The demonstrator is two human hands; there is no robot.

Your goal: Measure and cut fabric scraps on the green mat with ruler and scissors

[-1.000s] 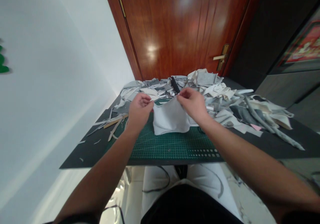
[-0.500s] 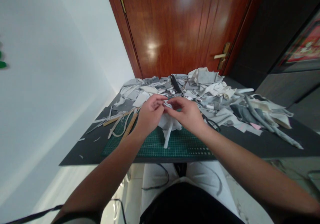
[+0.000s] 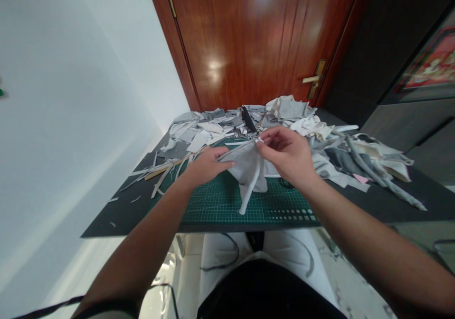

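Grey cloth (image 3: pixel 245 160) hanging at frame centre, over green mat (image 3: pixel 209 207) | pale narrow edge (image 3: pixel 252 186): long axis running down and slightly left, free end pointing frame-bottom | right hand (image 3: pixel 288 155) pinching top corner | left hand (image 3: pixel 205 167) grasping left corner

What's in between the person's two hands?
In the head view, a piece of grey fabric lies between the left hand and the right hand, over the green mat.

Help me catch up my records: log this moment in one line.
left hand: at grey cloth edge; right hand: pinching grey cloth; green cutting mat: beneath
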